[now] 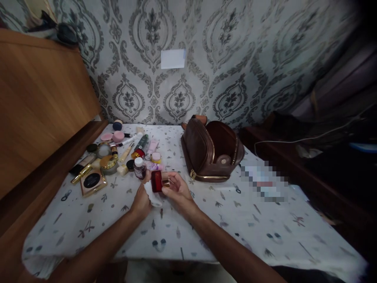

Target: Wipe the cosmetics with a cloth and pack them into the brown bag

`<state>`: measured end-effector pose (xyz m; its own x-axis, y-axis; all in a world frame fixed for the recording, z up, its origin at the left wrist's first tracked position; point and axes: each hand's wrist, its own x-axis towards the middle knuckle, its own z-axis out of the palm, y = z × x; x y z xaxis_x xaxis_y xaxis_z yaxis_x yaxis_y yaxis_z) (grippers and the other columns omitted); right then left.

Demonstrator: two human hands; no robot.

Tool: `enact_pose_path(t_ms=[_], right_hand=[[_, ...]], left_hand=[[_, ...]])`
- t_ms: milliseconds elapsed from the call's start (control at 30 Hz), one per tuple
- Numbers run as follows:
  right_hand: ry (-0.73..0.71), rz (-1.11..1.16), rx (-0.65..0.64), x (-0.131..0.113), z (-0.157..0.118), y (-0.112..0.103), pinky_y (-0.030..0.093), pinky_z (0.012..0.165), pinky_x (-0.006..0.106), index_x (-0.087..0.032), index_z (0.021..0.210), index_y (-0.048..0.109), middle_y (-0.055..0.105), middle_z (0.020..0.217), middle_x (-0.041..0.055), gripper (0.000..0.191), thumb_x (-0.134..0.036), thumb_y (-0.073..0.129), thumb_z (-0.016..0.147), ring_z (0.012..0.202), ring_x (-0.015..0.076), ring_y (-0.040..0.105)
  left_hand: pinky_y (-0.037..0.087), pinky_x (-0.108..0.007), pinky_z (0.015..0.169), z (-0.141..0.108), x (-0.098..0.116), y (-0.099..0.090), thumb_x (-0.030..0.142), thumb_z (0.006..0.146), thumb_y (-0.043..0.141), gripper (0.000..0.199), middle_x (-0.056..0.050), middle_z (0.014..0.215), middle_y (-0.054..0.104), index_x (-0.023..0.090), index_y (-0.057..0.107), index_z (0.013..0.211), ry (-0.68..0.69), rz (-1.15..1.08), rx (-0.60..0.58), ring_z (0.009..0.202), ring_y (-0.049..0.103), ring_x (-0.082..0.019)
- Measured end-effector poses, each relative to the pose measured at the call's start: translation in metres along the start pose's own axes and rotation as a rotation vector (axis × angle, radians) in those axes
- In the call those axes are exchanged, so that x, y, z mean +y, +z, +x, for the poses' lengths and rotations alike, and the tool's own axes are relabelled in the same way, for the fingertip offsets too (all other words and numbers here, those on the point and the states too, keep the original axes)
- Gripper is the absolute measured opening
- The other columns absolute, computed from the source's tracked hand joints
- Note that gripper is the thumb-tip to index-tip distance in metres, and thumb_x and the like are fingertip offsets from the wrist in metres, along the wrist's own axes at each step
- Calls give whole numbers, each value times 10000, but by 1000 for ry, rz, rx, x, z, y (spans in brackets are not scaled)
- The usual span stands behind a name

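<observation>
One glossy red cylindrical container with a clear, gold-tinted end (156, 181) is held between both hands, over the white patterned surface (229, 232). The left hand (141, 199) is closed on a crumpled white cloth (153, 198), which lies against the red end. The right hand (178, 191) grips the clear end with bent fingers. Whether that end is a separate lid cannot be determined at this size.

Risks noted: the smooth finish, with loose cloth against it, could let the container slip if either grip relaxes. A loose lid, if it is one, could part under a pull. The small dark bottle with a white cap (139, 169) stands just beside the left hand; a sideways knock could topple it. The open brown leather bag (203, 167) stands apart, presenting little hazard.
</observation>
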<state>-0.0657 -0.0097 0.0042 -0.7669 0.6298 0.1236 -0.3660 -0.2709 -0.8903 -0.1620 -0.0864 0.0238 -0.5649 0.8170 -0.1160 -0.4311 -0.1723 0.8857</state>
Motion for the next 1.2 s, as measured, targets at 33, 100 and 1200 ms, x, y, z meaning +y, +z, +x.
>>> enact_pose_path(t_ms=[33, 100, 1200], right_hand=[[-24, -47, 28, 1, 1, -1, 530, 889, 375, -246, 1022, 581, 681, 1068, 55, 551, -435, 892, 608, 971, 226, 658], [-62, -126, 67, 3, 3, -3, 519, 912, 380, -247, 1035, 563, 680, 1057, 49, 551, -423, 880, 619, 991, 227, 653], [-270, -541, 117, -6, -5, -2, 508, 924, 377, -219, 1176, 533, 630, 1143, 70, 559, -259, 755, 665, 1034, 229, 625]], left_hand=[[561, -418, 804, -1, -1, 0, 710, 828, 525, 607, -114, 916, 760, 152, 701, 989, -5, -4, -13, 957, 696, -302], [542, -398, 890, -4, -3, -1, 721, 809, 555, 628, -110, 1054, 752, 167, 689, 1072, -8, -20, -24, 1045, 678, -287], [381, -208, 500, -6, 35, -14, 551, 840, 647, 337, 62, 594, 513, 216, 631, 876, 138, 482, 113, 525, 472, -111]])
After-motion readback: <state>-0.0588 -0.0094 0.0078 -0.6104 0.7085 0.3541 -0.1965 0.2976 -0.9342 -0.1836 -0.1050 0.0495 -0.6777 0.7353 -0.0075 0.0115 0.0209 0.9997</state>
